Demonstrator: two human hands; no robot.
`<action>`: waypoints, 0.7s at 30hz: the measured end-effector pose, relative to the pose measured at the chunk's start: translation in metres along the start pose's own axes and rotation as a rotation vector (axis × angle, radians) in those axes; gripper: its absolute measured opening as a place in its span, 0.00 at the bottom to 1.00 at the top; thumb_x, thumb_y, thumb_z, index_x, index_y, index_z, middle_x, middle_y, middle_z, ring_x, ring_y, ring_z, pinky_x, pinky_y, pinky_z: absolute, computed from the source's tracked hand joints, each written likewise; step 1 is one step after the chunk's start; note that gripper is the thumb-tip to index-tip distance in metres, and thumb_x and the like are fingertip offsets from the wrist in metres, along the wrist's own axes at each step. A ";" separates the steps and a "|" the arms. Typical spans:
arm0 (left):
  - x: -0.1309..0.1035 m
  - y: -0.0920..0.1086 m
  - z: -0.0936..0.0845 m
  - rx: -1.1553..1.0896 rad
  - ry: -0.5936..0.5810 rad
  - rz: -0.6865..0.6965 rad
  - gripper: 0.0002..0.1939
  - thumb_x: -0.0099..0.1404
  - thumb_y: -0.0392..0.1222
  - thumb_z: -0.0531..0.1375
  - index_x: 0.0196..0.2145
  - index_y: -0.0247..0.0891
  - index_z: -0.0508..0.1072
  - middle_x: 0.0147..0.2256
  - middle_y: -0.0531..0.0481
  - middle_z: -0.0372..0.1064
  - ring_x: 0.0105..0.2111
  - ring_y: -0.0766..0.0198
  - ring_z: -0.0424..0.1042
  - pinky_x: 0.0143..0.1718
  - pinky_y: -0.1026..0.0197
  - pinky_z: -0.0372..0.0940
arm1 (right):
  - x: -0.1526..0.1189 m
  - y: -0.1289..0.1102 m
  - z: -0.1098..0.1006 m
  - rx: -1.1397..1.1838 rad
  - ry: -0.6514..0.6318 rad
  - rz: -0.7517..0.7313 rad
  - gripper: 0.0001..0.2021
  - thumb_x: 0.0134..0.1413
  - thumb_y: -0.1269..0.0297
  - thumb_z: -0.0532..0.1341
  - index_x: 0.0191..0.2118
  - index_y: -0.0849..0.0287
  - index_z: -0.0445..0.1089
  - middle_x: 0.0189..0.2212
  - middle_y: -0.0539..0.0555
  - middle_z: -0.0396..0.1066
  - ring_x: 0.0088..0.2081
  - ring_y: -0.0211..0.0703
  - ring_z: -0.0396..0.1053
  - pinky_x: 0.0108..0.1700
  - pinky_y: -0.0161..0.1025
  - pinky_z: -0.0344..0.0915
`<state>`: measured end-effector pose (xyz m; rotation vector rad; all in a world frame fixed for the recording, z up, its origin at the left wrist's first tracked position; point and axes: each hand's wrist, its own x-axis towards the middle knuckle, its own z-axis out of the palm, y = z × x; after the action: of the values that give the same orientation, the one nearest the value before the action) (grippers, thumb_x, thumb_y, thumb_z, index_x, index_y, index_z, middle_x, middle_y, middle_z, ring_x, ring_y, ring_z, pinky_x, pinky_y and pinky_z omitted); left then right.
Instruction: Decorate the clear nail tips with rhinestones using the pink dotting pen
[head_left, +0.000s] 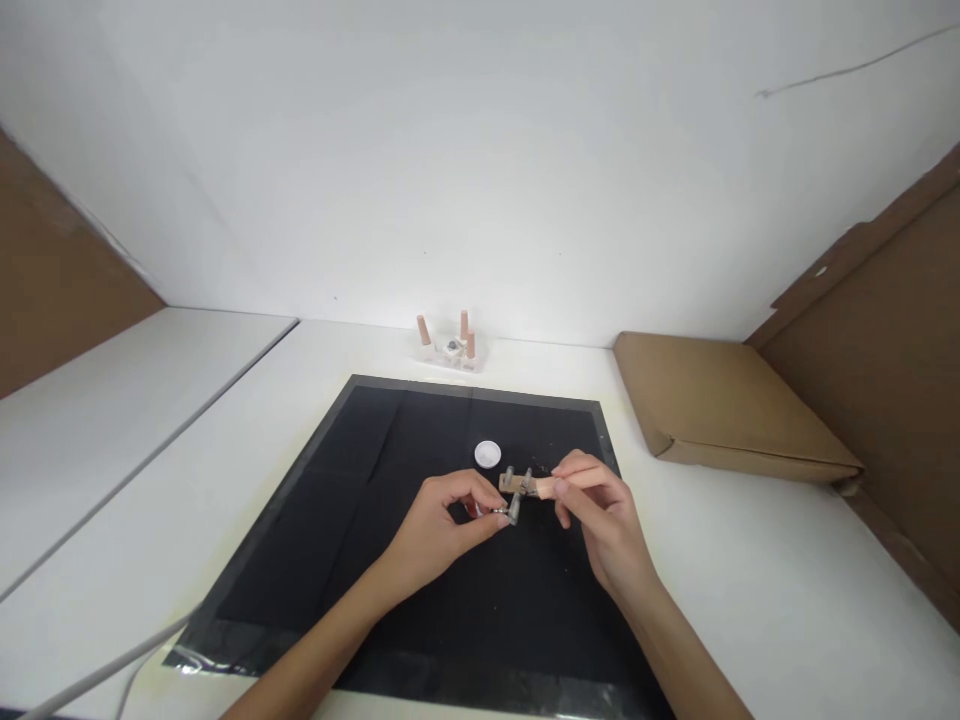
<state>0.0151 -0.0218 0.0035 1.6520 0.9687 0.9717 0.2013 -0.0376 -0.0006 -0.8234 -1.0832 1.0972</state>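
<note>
Left fingers [476,533] pinching small greyish piece [514,511], right fingers [589,508] pinching pinkish handle [546,488], white dish [487,455] sitting at handle's ten o'clock.

Two hands [450,515] [611,520], one dish [487,455]

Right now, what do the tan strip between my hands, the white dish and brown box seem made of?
Tan strip: perhaps wood or plastic; matte, but too small to settle. White dish: plastic or glazed ceramic, judging by its smooth, bright rim. Brown box: probably cardboard, given its matte faces and folded edges.
</note>
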 end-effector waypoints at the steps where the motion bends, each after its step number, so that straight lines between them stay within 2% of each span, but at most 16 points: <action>1: 0.000 0.000 0.000 0.016 0.008 -0.002 0.04 0.53 0.35 0.64 0.23 0.33 0.72 0.28 0.47 0.73 0.27 0.65 0.69 0.29 0.63 0.63 | 0.000 -0.001 0.000 0.005 0.013 -0.006 0.07 0.51 0.67 0.64 0.24 0.56 0.72 0.29 0.49 0.66 0.23 0.32 0.60 0.18 0.30 0.55; 7: -0.001 -0.003 0.000 0.177 0.059 0.041 0.03 0.54 0.34 0.63 0.25 0.35 0.72 0.29 0.47 0.74 0.27 0.64 0.70 0.30 0.63 0.63 | -0.003 -0.001 -0.004 -0.012 0.009 -0.039 0.09 0.55 0.64 0.61 0.25 0.56 0.70 0.31 0.49 0.66 0.20 0.30 0.59 0.20 0.32 0.57; 13: 0.000 -0.010 0.001 0.341 0.054 0.172 0.04 0.58 0.34 0.60 0.26 0.36 0.71 0.28 0.48 0.72 0.28 0.64 0.69 0.30 0.63 0.64 | -0.009 -0.002 -0.002 -0.257 -0.105 -0.200 0.10 0.61 0.61 0.56 0.32 0.55 0.72 0.33 0.52 0.71 0.20 0.32 0.60 0.23 0.34 0.59; 17: 0.000 -0.015 0.001 0.421 0.063 0.298 0.04 0.59 0.32 0.59 0.27 0.37 0.70 0.28 0.49 0.71 0.29 0.64 0.69 0.32 0.62 0.65 | -0.009 -0.009 0.002 -0.373 -0.173 -0.257 0.11 0.61 0.63 0.55 0.30 0.54 0.72 0.29 0.51 0.72 0.24 0.35 0.65 0.27 0.35 0.63; 21: 0.002 -0.015 0.001 0.438 0.078 0.334 0.04 0.59 0.30 0.59 0.29 0.37 0.70 0.30 0.48 0.71 0.31 0.64 0.70 0.33 0.62 0.66 | -0.008 -0.010 0.002 -0.420 -0.222 -0.262 0.10 0.60 0.68 0.55 0.29 0.55 0.70 0.28 0.50 0.73 0.31 0.39 0.70 0.34 0.36 0.65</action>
<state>0.0146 -0.0173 -0.0105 2.2084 1.0278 1.1038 0.2015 -0.0479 0.0066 -0.8674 -1.5954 0.7602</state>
